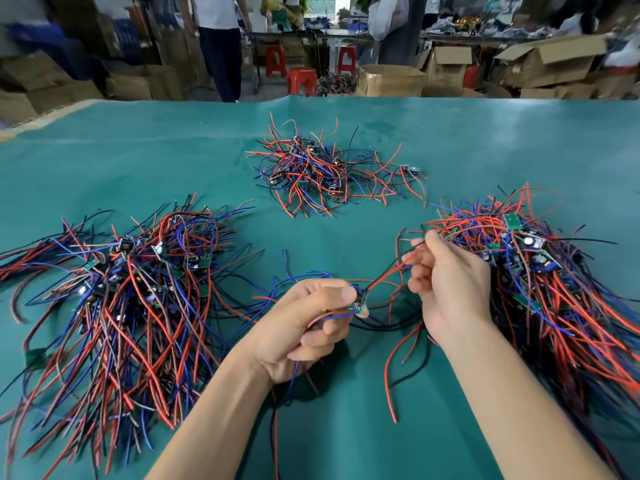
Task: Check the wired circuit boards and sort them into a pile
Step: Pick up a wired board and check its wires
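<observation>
1. Step in hand, by my read: checking 1 wired circuit board [356, 304], held up over the green bench [104, 150] at lower centre of the frame.
2. Left hand [308, 323] had its fingers curled tight, thumb and index pinching the board, with blue wires trailing down out of the fist.
3. Right hand [446, 282] had fingers curled round the board's red and black leads [391, 271], drawing them out to the right; nothing else in that hand that I could see.
4. 3 heaps lay on the bench: big pile at left [138, 289], big pile at right [554, 271], smaller loose pile at upper centre [329, 171]. Right hand was just beside the right pile, wires of both overlapping.
5. Could not tell which heap was unchecked stock and which was sorted.
6. Loose red and black wires [405, 355] hung below the right hand, touching the bench.
7. Next move likely calls for finishing the look over board and leads, then dropping it on the proper pile without snagging neighbouring wires.
8. Risk: leads tangling with the right pile.
</observation>
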A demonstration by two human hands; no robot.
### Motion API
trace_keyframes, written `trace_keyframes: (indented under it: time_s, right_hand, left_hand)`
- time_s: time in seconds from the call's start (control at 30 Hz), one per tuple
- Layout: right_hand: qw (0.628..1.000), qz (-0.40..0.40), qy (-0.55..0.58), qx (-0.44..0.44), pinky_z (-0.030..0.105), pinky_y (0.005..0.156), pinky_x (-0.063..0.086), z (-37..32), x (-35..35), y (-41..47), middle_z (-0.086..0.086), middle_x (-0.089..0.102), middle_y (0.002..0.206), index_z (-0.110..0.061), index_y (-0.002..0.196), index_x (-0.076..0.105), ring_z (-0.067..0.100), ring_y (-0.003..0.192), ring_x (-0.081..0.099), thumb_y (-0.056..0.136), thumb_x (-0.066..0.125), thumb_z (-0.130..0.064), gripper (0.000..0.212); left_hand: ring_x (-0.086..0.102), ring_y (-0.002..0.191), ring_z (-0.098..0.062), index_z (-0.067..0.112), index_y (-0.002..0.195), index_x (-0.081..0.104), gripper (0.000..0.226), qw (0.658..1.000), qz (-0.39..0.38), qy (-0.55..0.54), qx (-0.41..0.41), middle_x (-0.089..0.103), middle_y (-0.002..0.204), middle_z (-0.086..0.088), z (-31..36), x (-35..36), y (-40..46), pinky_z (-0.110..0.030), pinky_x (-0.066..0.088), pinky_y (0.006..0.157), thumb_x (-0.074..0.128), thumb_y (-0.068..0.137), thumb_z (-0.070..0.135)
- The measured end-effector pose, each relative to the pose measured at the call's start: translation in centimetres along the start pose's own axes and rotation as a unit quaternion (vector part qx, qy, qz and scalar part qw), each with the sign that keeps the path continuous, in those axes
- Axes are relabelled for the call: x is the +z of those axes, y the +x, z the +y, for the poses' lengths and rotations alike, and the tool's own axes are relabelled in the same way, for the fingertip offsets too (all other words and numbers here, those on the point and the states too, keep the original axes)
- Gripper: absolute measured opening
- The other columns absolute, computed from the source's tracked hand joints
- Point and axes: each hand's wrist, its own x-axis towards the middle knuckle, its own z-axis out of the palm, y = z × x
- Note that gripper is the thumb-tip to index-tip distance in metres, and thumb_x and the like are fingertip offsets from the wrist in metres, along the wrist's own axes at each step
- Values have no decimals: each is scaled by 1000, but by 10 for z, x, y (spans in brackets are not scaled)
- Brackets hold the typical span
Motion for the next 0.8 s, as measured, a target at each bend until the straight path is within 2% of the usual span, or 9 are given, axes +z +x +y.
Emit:
trace_keyframes:
  time_s: [0.07,0.17,0.23,0.3,0.4,0.47,0.57,0.67,0.8]
  right_hand:
    - [996,-19,61,59,19,39,44,-4,0,-2,14,74,66,0,97,65,12,42,57,110,42,-33,43]
    - [989,-107,-13,103,23,48,53,-3,4,-12,18,77,81,0,101,69,19,56,69,107,42,-44,52]
    - [971,-203,-115,59,24,51,53,4,12,-25,13,77,79,-6,91,75,18,61,70,98,59,-44,42]
    - [942,-268,-198,-32,24,54,52,9,17,-36,5,75,73,-14,84,79,14,63,68,85,71,-41,28]
    - [932,-276,-220,-80,22,59,52,7,17,-38,8,74,70,-21,87,82,13,62,67,78,84,-27,11]
    - [936,-287,-192,-62,23,62,54,3,13,-35,16,73,71,-19,87,83,15,61,66,79,85,-15,10]
    - [930,-305,-192,-71,24,65,55,0,10,-34,21,73,74,-17,87,83,17,60,65,77,86,-11,12]
    - [929,-301,-195,-90,25,66,56,-2,10,-34,16,75,73,-19,89,83,17,60,66,76,85,-17,13]
    - [938,-260,-194,-119,23,69,56,-1,9,-34,6,78,77,-24,89,83,13,67,69,79,85,-10,17]
  left_hand:
    - [27,33,3,-7,88,60,38,999,20,-31,22,45,54,2,0,-2,2,-10,13,27,78,81,26]
    - [30,36,2,-1,100,63,23,994,86,-29,58,54,64,-1,0,-5,6,-11,17,28,66,91,19]
    - [31,40,0,5,92,65,13,992,106,-1,72,60,72,-2,-1,-4,8,-11,18,30,60,90,17]
    - [32,42,-2,10,79,68,14,990,108,46,78,61,72,-2,-1,-3,8,-12,20,32,60,90,16]
    - [36,42,-2,10,79,71,12,987,109,83,85,65,72,-4,-1,-3,7,-12,22,35,64,88,10]
    - [39,43,-4,10,82,73,8,986,119,84,86,68,75,-6,-2,-2,8,-13,23,36,65,84,10]
    - [46,47,-6,11,83,74,9,986,122,81,84,69,77,-9,-4,-2,8,-14,27,37,66,81,9]
    - [57,51,-9,10,87,76,8,988,118,61,77,70,79,-12,-2,-3,8,-14,37,40,72,81,5]
    - [65,58,-14,7,92,71,12,990,119,57,55,71,80,-15,-3,-2,7,-18,49,50,70,82,11]
